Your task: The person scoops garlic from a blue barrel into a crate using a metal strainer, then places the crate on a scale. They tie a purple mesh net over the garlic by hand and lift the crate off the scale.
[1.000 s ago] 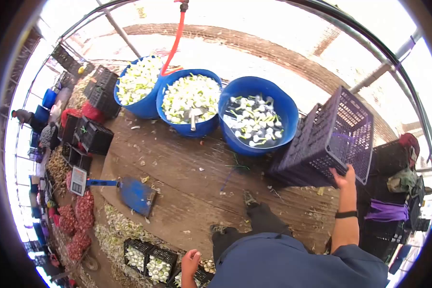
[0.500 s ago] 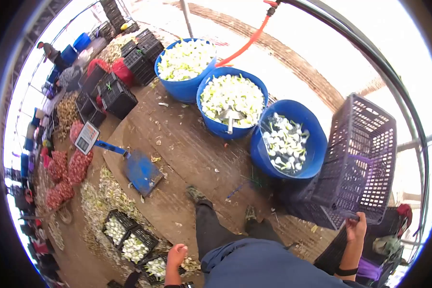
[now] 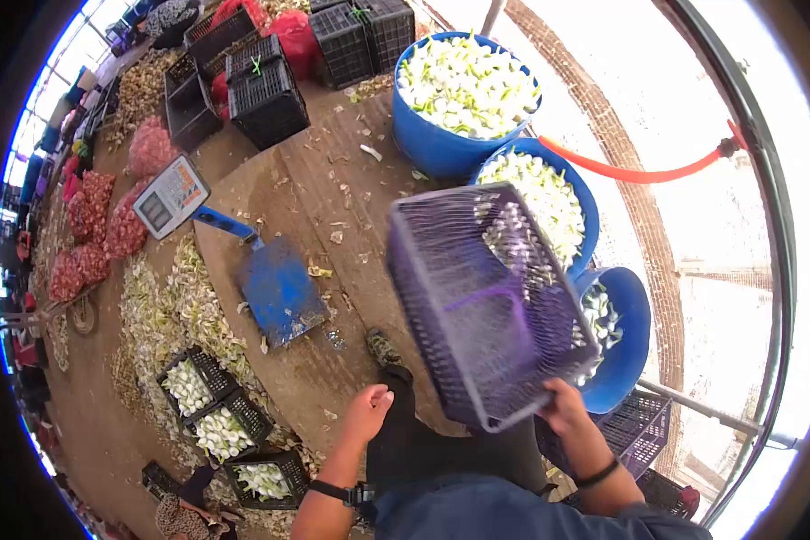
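While my right hand [image 3: 564, 407] clamps the rim at the near corner, the purple crate [image 3: 436, 346] reaches up and away to the left from my grip, tilted, its open mouth turned towards me. It's up in front of the tubs, covering part of the middle one — slightly blurred, this crate. My left hand [image 3: 367, 412] hangs well apart from it, fingers loosely curled; whether the tips meet, I can't tell.

Counting now: one crate in my grip, three blue tubs [image 3: 432, 144] in a row, all with white bulbs in them, green showing on those in the far two. Over on the left, three small black crates [image 3: 254, 416] hold more bulbs, beside scattered peelings [image 3: 166, 306]. One blue scale [image 3: 283, 288] sits on the boards, and one red hose [image 3: 639, 171] curves beside the tubs. More purple crates [image 3: 643, 436] stand near the nearest tub.

Any writing? The scale's display head [image 3: 169, 200] shows dark digits and orange print — too small and soft for me to read. No brand is legible on my crate.
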A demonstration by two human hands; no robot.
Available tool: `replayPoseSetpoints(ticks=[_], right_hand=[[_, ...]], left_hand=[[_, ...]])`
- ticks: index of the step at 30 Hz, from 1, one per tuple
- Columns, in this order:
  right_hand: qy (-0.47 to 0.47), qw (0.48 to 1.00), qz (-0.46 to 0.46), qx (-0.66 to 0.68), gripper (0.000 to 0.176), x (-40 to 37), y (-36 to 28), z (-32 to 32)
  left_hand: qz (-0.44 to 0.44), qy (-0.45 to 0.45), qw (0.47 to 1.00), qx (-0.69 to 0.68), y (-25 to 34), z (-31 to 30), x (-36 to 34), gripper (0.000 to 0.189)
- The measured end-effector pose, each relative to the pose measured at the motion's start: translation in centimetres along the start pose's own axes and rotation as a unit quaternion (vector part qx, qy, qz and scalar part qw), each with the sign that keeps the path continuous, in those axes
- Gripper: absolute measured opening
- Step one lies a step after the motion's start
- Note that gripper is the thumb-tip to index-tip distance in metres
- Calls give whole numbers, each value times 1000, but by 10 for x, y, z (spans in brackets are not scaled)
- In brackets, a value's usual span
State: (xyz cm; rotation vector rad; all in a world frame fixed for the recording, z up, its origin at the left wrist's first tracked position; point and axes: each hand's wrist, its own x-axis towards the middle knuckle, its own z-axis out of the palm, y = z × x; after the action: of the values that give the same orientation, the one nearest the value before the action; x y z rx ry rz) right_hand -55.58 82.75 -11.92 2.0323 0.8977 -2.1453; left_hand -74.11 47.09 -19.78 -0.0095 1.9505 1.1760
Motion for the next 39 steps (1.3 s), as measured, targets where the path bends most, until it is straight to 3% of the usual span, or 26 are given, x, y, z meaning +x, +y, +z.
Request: replayPoseSetpoints(ticks=[2, 3, 5, 7, 9, 13, 17, 19, 20, 21, 22, 23, 24, 25, 27, 31, 33, 35, 36, 37, 38, 39], right_hand=[[-3, 999, 29, -33, 17, 74, -1, 78], [-10, 998, 46, -40, 18, 112, 7, 107], [-35, 997, 56, -47, 20, 182, 18, 169], [-65, 995, 33, -61, 24, 244, 34, 219], [-95, 993, 29, -70, 24, 309, 54, 246], [-136, 988, 40, -59, 27, 417, 89, 251], [-93, 983, 98, -128, 37, 424, 82, 219], [-106, 964, -52, -238, 42, 386, 55, 192], [-84, 922, -214, -310, 45, 374, 33, 175], [-27, 844, -344, -410, 43, 363, 4, 154], [23, 789, -447, -421, 39, 369, -15, 129], [98, 798, -436, -404, 35, 358, -40, 121], [167, 649, -506, -543, 41, 372, -60, 94], [219, 603, -444, -626, 53, 372, -74, 87], [189, 653, -256, -687, 63, 377, -89, 80], [177, 655, -210, -704, 55, 431, -98, 57], [199, 695, -122, -680, 46, 456, -114, 44], [174, 717, -152, -657, 38, 437, -148, 29], [152, 695, -236, -662, 34, 442, -156, -3], [100, 776, -218, -583, 34, 438, -169, -26], [96, 841, -132, -516, 39, 393, -195, -16], [77, 862, -132, -483, 38, 380, -207, -30]], left_hand=[[-56, 6, 991, 118, -48, 10, 30, 46], [-66, 3, 991, 116, -66, 15, 31, 46], [-70, 43, 962, 261, -102, 28, 37, 57], [-43, 40, 952, 302, -143, 44, 39, 68], [-86, 50, 955, 279, -161, 66, 38, 69], [-150, 72, 954, 249, -167, 99, 50, 66], [-140, 62, 951, 269, -164, 126, 56, 54], [-160, 89, 945, 272, -160, 132, 63, 47], [-148, 83, 948, 269, -157, 133, 65, 47], [-170, 85, 943, 273, -155, 135, 67, 46], [-196, 89, 936, 278, -152, 136, 70, 45], [-191, 89, 937, 278, -150, 136, 72, 45], [-195, 81, 935, 284, -148, 135, 73, 45], [-197, 72, 934, 289, -143, 135, 77, 45], [-226, 64, 929, 287, -135, 137, 83, 45], [-258, 56, 911, 317, -135, 144, 88, 44], [-221, 68, 918, 323, -138, 146, 87, 43], [-184, 83, 922, 330, -136, 149, 86, 42], [-173, 85, 921, 339, -135, 150, 89, 41], [-163, 86, 920, 347, -134, 152, 91, 40], [-162, 89, 920, 345, -132, 155, 92, 40], [-169, 95, 922, 336, -130, 157, 94, 40]])
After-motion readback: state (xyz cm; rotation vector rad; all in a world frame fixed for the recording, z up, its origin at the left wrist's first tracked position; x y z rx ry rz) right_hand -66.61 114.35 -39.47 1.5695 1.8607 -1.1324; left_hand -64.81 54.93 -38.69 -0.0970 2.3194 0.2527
